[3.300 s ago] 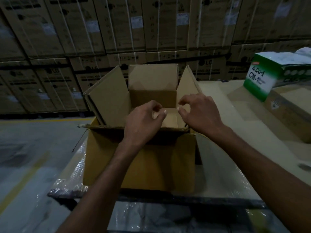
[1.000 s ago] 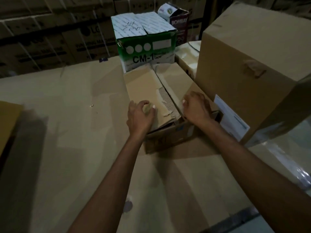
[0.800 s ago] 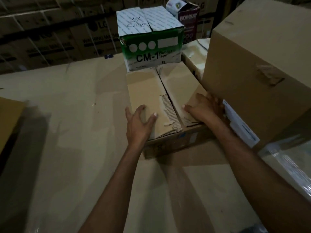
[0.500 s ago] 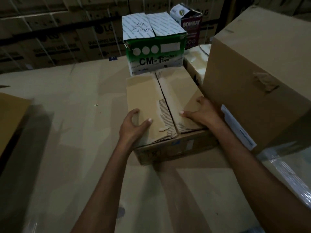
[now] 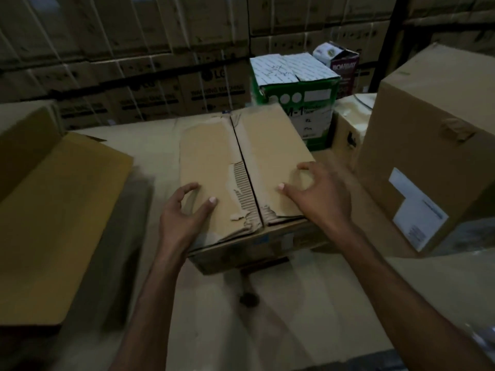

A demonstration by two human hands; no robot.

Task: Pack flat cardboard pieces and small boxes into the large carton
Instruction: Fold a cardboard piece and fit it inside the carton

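We hold a small brown cardboard box with torn top flaps (image 5: 267,145) by its near corners. Our left hand (image 5: 182,212) clasps the left corner, thumb pressed on top and fingers curled. Our right hand (image 5: 321,194) grips the right edge, fingers spread and bent. The box is over the cardboard-covered table (image 5: 294,303), with the large open yellow-brown carton (image 5: 53,210) near its left side.
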